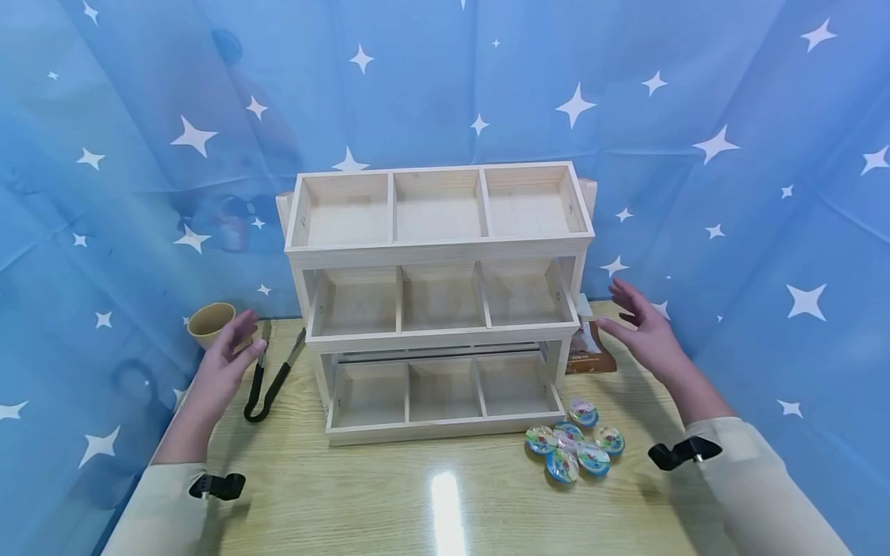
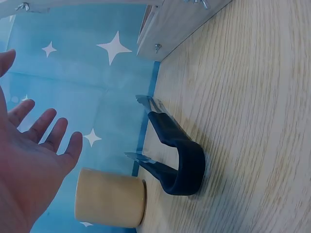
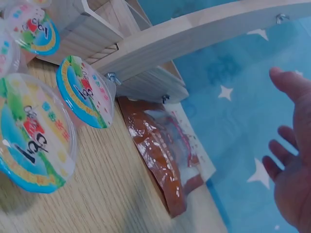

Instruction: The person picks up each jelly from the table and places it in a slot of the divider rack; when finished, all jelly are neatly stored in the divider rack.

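Observation:
A pale wooden three-tier rack [image 1: 438, 252] stands at the middle of the table, each tier split into three bare compartments. To its left, my left hand [image 1: 221, 363] hovers with fingers spread and holds nothing. Tongs [image 1: 267, 390] with black handles lie near that hand, beside a tan cup [image 1: 211, 323]. On the other side my right hand [image 1: 647, 332] is raised, fingers apart, also holding nothing. A brown packet [image 3: 155, 150] with a clear window sits by the rack's right foot, close to that hand. Several jelly cups [image 1: 566, 442] with printed lids are clustered at the rack's front right corner.
The light wood table [image 1: 375, 494] carries everything. A blue cloth [image 1: 431, 85] with white stars hangs behind and along both sides. Metal wing nuts [image 2: 158, 47] stick out from the rack's side.

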### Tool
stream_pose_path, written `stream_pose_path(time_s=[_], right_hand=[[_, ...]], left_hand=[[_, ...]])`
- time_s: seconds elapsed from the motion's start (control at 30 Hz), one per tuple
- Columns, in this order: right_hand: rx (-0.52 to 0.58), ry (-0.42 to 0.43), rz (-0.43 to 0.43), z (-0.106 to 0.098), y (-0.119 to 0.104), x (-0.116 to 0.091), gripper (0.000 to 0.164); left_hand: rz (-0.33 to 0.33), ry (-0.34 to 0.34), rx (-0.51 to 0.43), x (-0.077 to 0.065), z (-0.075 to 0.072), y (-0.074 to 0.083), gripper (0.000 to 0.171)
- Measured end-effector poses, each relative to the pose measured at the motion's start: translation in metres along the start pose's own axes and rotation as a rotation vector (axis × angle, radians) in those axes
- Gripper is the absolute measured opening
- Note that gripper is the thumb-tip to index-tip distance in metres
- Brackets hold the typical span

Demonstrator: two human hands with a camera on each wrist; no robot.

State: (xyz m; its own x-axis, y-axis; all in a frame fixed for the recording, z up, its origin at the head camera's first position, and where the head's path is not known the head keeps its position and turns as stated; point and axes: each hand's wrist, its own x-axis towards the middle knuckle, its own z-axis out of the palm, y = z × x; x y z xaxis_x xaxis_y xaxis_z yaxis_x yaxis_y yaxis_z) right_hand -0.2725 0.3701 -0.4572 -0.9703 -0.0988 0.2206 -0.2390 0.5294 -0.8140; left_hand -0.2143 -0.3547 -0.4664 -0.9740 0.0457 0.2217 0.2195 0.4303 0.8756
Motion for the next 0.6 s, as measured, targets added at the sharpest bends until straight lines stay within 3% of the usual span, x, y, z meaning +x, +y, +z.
stream_pose_path(time_s=[0.4, 0.6], right_hand=[[-0.038, -0.027, -0.024, 0.008, -0.009, -0.011, 0.083], [-0.056, -0.042, -0.024, 0.012, -0.009, -0.026, 0.078]], left_hand=[[0.087, 0.009, -0.025, 0.000, 0.022, 0.007, 0.067], [0.090, 0.009, -0.024, 0.001, 0.036, 0.008, 0.065]])
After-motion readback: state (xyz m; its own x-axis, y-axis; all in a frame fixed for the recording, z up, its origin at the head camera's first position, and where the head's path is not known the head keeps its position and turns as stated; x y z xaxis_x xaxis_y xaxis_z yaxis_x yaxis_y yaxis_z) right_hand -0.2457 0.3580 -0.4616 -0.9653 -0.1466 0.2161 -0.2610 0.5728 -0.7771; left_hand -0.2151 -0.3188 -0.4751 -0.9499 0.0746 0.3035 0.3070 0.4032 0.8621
